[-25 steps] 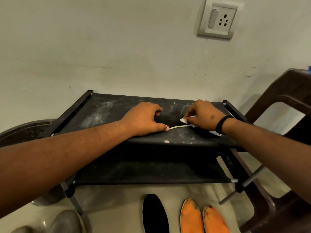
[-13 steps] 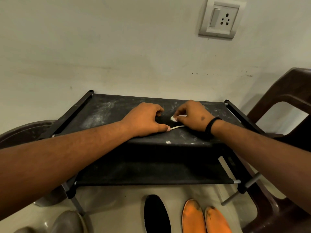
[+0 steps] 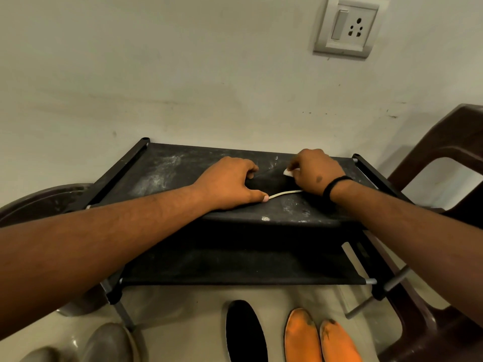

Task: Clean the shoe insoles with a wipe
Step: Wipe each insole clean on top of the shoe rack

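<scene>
Lying below: two orange insoles point(image 3: 322, 338), one black insole point(image 3: 245, 333).

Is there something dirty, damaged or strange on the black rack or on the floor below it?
Yes. The black fabric rack top carries whitish dusty smears, mostly at its left. On the floor, the two orange insoles have dark stains at their tips. Nothing looks broken or spilled.

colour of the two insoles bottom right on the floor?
Orange insoles with dark smudges near the tips; head view, the only one.
</scene>
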Tool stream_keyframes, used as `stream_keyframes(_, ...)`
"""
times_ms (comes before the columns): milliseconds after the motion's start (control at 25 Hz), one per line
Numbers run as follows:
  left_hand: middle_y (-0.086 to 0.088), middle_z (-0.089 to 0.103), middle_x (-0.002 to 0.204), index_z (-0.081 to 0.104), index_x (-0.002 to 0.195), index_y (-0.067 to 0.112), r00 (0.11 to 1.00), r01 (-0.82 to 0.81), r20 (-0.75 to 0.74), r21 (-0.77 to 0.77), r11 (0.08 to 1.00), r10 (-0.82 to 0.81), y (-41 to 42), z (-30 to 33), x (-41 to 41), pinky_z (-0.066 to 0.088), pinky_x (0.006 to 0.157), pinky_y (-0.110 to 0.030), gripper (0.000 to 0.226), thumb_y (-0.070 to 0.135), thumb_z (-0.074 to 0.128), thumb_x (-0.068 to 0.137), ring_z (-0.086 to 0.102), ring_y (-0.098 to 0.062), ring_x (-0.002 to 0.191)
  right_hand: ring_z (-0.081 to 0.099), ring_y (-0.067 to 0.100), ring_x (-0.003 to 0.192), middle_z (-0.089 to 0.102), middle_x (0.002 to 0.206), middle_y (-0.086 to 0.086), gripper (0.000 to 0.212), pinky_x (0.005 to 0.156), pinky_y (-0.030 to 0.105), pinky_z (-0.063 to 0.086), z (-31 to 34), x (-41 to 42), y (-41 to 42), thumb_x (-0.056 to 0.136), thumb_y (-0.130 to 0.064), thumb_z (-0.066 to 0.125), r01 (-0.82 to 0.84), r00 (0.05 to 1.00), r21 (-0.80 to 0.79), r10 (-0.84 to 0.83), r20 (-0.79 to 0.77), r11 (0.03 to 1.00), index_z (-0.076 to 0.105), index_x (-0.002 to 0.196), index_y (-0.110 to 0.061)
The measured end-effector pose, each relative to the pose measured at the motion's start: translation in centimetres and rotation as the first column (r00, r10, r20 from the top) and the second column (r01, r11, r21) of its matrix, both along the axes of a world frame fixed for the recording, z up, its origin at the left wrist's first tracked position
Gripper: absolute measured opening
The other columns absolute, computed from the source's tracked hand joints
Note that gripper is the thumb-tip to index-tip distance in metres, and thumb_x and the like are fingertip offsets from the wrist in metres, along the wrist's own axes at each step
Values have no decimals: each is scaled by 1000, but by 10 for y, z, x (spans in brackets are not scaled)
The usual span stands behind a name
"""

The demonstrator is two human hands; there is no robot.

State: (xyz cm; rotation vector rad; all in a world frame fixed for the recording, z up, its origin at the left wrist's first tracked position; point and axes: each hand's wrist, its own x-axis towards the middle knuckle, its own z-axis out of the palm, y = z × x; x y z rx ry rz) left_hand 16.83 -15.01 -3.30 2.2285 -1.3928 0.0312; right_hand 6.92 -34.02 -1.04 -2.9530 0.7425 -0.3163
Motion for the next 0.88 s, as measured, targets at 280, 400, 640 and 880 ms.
stream_keyframes(280, 2, 69, 119, 61, 130, 17, 1000, -9, -4, -3, 1000, 9, -1, 0, 0, 54, 92, -39, 73, 59, 77, 72, 64, -15, 107, 65, 24, 93, 69, 105, 3, 18, 76, 37, 55, -10, 8, 30, 92, -23, 58, -242, 970, -56, 243, 12, 969, 71, 105, -22)
stream_keyframes(400, 6, 67, 121, 57, 136, 18, 1000, -8, -16, -10, 1000, 8, -1, -1, -1, 53, 94, -36, 78, 59, 77, 73, 63, -11, 109, 64, 30, 92, 67, 105, 9, 17, 76, 38, 54, -7, 10, 6, 90, -22, 60, 87, 996, -130, -82, 46, 988, 68, 105, -18)
stream_keyframes(640, 3, 73, 101, 68, 114, 20, 1000, -11, -26, 2, 1000, 11, -1, -1, 1, 56, 83, -42, 60, 60, 76, 71, 68, -14, 92, 66, 18, 85, 73, 91, 1, 13, 75, 34, 54, -9, 17, 38, 87, -28, 67, -310, 951, 215, 299, 82, 926, 74, 89, -18)
stream_keyframes(880, 7, 66, 121, 47, 145, 21, 1000, -5, 11, -11, 1000, 5, 1, -2, 2, 53, 93, -35, 88, 61, 76, 72, 63, -10, 109, 66, 24, 89, 71, 97, 7, 14, 77, 35, 55, -4, 20, 22, 88, -24, 65, -107, 993, 87, 101, 64, 991, 74, 96, -15)
